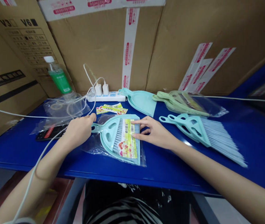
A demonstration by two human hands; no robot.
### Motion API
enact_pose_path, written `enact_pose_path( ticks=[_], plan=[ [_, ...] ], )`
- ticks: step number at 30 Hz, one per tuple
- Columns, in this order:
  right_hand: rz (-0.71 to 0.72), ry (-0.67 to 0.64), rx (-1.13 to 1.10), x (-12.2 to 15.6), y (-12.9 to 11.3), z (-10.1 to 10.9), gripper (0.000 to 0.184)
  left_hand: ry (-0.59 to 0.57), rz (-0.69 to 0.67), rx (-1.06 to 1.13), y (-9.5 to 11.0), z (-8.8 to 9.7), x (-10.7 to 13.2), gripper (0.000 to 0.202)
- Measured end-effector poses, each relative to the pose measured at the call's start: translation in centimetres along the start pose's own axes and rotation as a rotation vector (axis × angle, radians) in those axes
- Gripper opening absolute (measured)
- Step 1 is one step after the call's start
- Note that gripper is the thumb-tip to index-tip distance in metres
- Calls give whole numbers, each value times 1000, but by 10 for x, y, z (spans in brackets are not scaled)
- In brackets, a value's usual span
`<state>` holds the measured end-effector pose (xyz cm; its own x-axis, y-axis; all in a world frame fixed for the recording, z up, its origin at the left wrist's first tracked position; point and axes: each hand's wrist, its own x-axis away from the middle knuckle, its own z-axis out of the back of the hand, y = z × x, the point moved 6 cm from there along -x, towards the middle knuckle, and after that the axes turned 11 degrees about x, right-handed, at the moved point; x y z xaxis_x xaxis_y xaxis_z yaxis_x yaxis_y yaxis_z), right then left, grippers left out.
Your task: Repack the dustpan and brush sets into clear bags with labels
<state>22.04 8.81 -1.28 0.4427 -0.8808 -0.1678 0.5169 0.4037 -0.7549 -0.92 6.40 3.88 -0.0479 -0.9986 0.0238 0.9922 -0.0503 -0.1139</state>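
Where the left hand [78, 132] closes: its fingers are curled round the handle end of a mint dustpan set, gripping it.
Right hand [155, 132]: thumb and forefinger are parted, their tips resting on the right part of a printed card [129, 140].
Dustpan set [109, 133]: it lies on the table between both hands, brush nested in pan, the card across the bristles.
Clear bag [92, 146]: its film shows around the set; whether it covers the card, I cannot tell.
Spare cards [111, 108]: they overlap just beyond the set.
Black device [50, 132]: it lies beside the left hand, partly under plastic film.
Loose brushes [196, 129]: mint, one overlapping another, bristles pointing right, near the right forearm.
Blue dustpan [143, 101]: behind the right hand, with a green bagged set [185, 102] to its right.
Power strip [106, 97]: against the cardboard, two white plugs in it.
Bottle [60, 79]: green-labelled, at the back left.
Table [165, 171]: blue, under everything.
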Motion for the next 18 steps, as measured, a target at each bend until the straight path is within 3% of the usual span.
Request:
enact_pose_path(
  ticks=[18],
  plan=[
    [-20, 4, 49, 2, -4, 0, 47, -13, 5, 22, 1, 1, 2, 38]
  ],
)
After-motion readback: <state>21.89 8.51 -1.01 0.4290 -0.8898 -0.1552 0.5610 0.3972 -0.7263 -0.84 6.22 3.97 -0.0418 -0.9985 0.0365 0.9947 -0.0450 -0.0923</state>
